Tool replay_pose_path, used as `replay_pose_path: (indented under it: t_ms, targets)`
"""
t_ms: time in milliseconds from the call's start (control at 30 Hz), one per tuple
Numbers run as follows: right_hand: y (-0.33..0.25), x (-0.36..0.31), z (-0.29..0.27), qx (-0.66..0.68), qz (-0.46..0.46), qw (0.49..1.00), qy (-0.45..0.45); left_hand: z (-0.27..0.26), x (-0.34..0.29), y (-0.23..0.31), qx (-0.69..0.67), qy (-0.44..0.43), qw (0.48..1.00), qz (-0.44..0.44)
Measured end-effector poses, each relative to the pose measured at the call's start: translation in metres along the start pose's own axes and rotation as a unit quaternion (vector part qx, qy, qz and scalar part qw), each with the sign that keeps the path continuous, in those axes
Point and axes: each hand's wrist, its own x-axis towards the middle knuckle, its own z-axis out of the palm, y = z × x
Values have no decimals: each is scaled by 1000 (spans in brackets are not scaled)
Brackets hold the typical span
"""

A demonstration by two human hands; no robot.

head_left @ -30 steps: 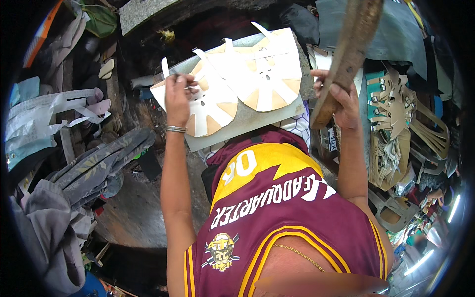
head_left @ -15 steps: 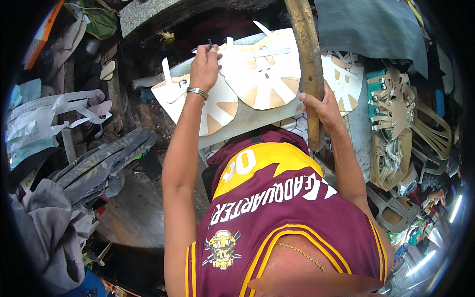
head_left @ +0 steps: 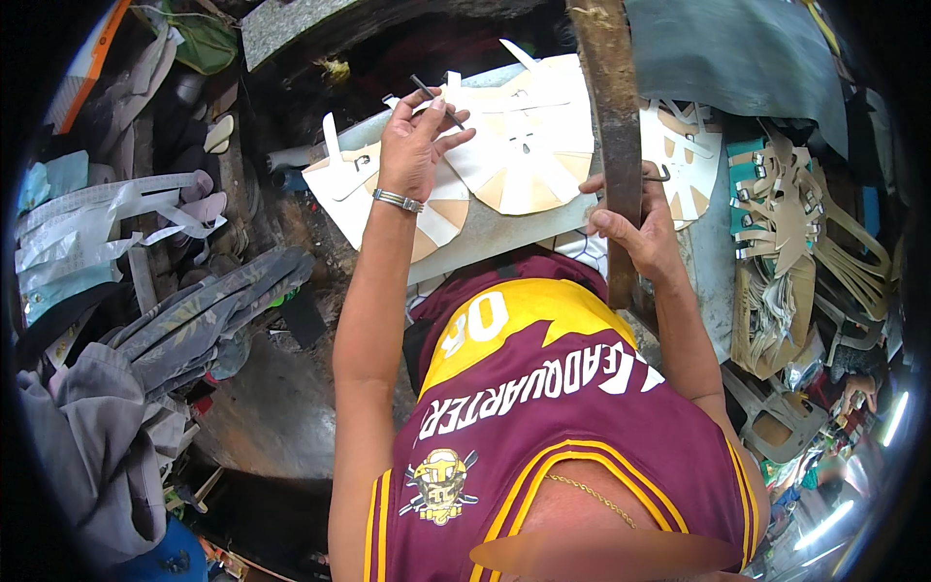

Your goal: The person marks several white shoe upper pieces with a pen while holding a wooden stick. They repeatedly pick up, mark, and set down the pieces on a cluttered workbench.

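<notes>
My left hand (head_left: 417, 145) is raised above the left part of the work board (head_left: 514, 225), a thin dark metal rod (head_left: 433, 100) between its fingers. Next to it lies a white-and-tan flat strap piece (head_left: 354, 209) with a small buckle. A larger one (head_left: 529, 145) fills the middle of the board, with a white strap standing up at its top. My right hand (head_left: 635, 218) grips a long wooden bar (head_left: 611, 126), thumb in front and fingers behind it. A small bent metal hook (head_left: 659, 177) shows by those fingers. Beyond the bar another strap piece (head_left: 684, 160) is partly hidden.
At the right are buckled straps (head_left: 771, 199) and a stack of tan cut pieces (head_left: 771, 320). A dark grey sheet (head_left: 737, 63) hangs at the upper right. Camouflage cloth (head_left: 208, 310), grey cloth (head_left: 92, 446) and pale strips (head_left: 97, 218) crowd the left.
My left hand has turned and opened its fingers somewhat, showing the rod at a slant. The wooden bar has rolled, its darker flat side now facing up, and shifted slightly right with my right hand.
</notes>
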Motion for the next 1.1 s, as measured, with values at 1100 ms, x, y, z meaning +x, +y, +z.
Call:
replay_pose_path:
  t_ms: [1100]
  targets:
    - [-2, -7, 12, -60, 9, 998, 9, 24, 13, -36, 191, -26, 977, 92]
